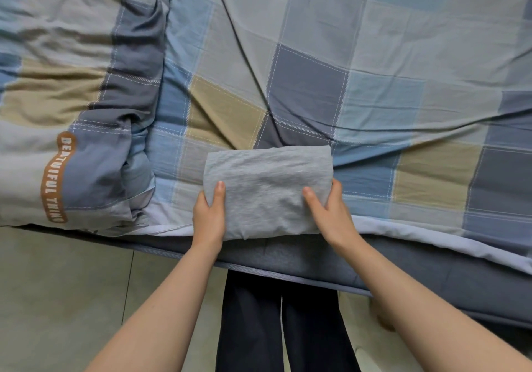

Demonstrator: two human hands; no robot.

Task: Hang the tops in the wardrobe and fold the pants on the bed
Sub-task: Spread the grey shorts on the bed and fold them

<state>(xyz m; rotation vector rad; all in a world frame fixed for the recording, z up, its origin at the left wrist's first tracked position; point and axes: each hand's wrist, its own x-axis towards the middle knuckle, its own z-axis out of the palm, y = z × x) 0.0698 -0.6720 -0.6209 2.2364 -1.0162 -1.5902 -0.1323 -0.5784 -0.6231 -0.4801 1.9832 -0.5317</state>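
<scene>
Folded grey pants lower centre of frame, lying on checked sheet right at near edge of bed. Compact rectangle, several layers thick, surface lightly creased.

Left hand grips left edge of pants: thumb on top, other fingers hidden under or beside the bundle. Right hand grips right edge same way, thumb on top, fingers wrapped round the side. Both grasping, neither released.

Rumpled quilt left of frame, printed band on its corner. Tiled floor lower left. Dark trouser legs of person at bottom centre.

Handling, judged: soft knit, light, limp, no stiffness at all. Not fragile, not slippery, some grip against cotton sheet. Layers likely to slump or fan open if lifted by one edge only. Best held as now, at both short sides, pinching all layers together, or with flat palms under and over. Near edge overhangs the sheet hem slightly, so could slide off bed if let go carelessly.

Fold looks about done; remaining seems a pat flat or a shift further onto bed. No tops or wardrobe in view.
</scene>
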